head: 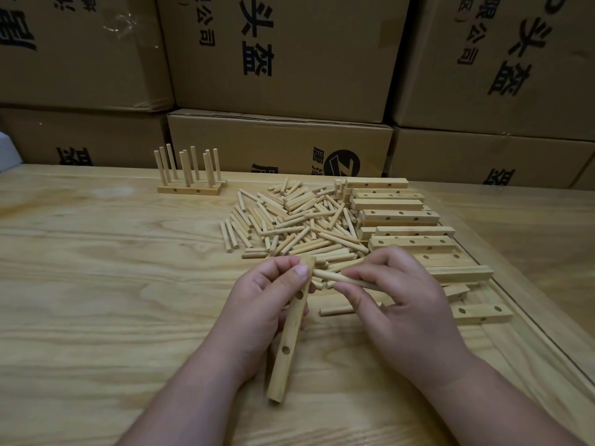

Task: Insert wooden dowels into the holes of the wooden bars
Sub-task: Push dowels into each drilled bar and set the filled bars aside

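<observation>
The left hand [257,304] grips a bar [291,333], its fingers curled round the top end, hiding the upper hole. The right hand [399,300] pinches a dowel [338,277] whose tip touches the bar just under the left thumb; whether it has entered cannot be told. Beyond the bar lies the dowel pile [296,220].

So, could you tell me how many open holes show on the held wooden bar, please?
2 on the pale wooden bar: one hole below the left hand's thumb, one toward the near end; fingers may hide another.
</observation>
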A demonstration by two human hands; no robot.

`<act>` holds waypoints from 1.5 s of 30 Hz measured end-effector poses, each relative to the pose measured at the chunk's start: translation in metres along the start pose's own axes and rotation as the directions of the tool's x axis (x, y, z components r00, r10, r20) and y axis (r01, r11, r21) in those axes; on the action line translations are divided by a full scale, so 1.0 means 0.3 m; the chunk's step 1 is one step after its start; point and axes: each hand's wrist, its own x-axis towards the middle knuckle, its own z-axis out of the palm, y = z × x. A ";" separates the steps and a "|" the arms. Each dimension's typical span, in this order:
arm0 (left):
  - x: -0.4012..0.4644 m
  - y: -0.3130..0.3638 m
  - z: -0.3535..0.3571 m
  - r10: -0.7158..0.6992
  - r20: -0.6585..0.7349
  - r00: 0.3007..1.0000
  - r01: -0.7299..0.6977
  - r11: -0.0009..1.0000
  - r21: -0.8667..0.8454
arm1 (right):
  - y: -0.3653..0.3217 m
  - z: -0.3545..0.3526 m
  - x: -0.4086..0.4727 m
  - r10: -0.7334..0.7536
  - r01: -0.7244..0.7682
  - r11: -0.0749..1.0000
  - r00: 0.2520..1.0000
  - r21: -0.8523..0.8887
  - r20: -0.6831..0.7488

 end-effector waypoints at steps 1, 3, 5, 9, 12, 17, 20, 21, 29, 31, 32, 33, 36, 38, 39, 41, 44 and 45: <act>0.000 0.000 0.001 -0.001 0.000 1.000 0.001 1.000 -0.003 | 0.001 -0.001 0.001 0.004 -0.004 1.000 1.000 -0.015 -0.003; -0.001 0.002 0.002 -0.007 0.004 1.000 0.007 1.000 -0.013 | 0.002 -0.002 0.002 0.013 -0.014 0.999 1.000 -0.052 -0.012; -0.003 0.003 0.003 -0.008 0.009 1.000 0.008 1.000 -0.013 | 0.001 -0.003 0.003 0.012 -0.014 0.996 1.000 -0.092 -0.024; -0.004 0.005 0.004 -0.005 0.010 1.000 0.005 1.000 -0.007 | -0.001 -0.004 0.007 -0.015 0.008 0.989 0.999 -0.146 -0.044; -0.005 0.007 0.005 -0.014 0.010 1.000 0.014 1.000 -0.023 | 0.000 -0.005 0.011 -0.020 0.013 0.988 0.999 -0.153 -0.045; -0.005 0.008 0.004 -0.010 0.016 1.000 0.011 1.000 -0.026 | 0.001 -0.009 0.016 -0.027 0.023 0.984 0.999 -0.176 -0.019; -0.005 0.010 0.005 -0.014 0.017 1.000 0.015 0.999 -0.030 | -0.004 -0.010 0.016 -0.006 0.008 0.985 1.000 -0.173 0.011; -0.005 0.010 0.005 -0.017 0.018 1.000 0.018 0.999 -0.037 | -0.007 -0.010 0.016 0.007 -0.003 0.986 1.000 -0.168 0.024; -0.004 0.010 0.008 -0.028 -0.025 0.999 0.026 0.998 -0.050 | -0.023 -0.015 0.008 0.106 -0.101 0.985 0.994 -0.137 0.034; -0.004 0.012 0.009 -0.026 -0.027 0.999 0.024 0.998 -0.063 | -0.022 -0.014 0.007 0.101 -0.096 0.988 0.994 -0.124 0.031; -0.004 0.013 0.010 -0.025 -0.027 0.999 0.023 0.998 -0.065 | -0.021 -0.014 0.007 0.092 -0.088 0.989 0.995 -0.120 0.027; -0.004 0.013 0.011 -0.024 -0.029 0.999 0.022 0.998 -0.064 | -0.020 -0.014 0.008 0.083 -0.080 0.990 0.996 -0.120 0.020; -0.004 0.014 0.010 -0.025 -0.032 0.999 0.023 0.998 -0.055 | -0.020 -0.015 0.013 0.070 -0.069 0.990 0.998 -0.123 0.000; -0.004 0.014 0.009 -0.026 -0.030 0.999 0.024 0.998 -0.059 | -0.021 -0.016 0.016 0.064 -0.065 0.989 0.998 -0.130 -0.015; -0.003 0.013 0.009 -0.027 -0.031 0.999 0.025 0.998 -0.062 | -0.021 -0.016 0.017 0.058 -0.060 0.989 0.998 -0.135 -0.017; -0.002 0.011 0.008 -0.030 -0.031 0.999 0.027 0.997 -0.071 | -0.019 -0.018 0.019 0.046 -0.047 0.988 0.999 -0.144 -0.011; -0.002 0.009 0.009 -0.030 -0.021 0.999 0.028 0.997 -0.074 | -0.012 -0.020 0.019 0.032 -0.031 0.990 0.999 -0.135 0.004; -0.001 0.009 0.009 -0.032 -0.020 0.999 0.030 0.997 -0.072 | -0.010 -0.020 0.019 0.032 -0.031 0.991 0.999 -0.133 0.009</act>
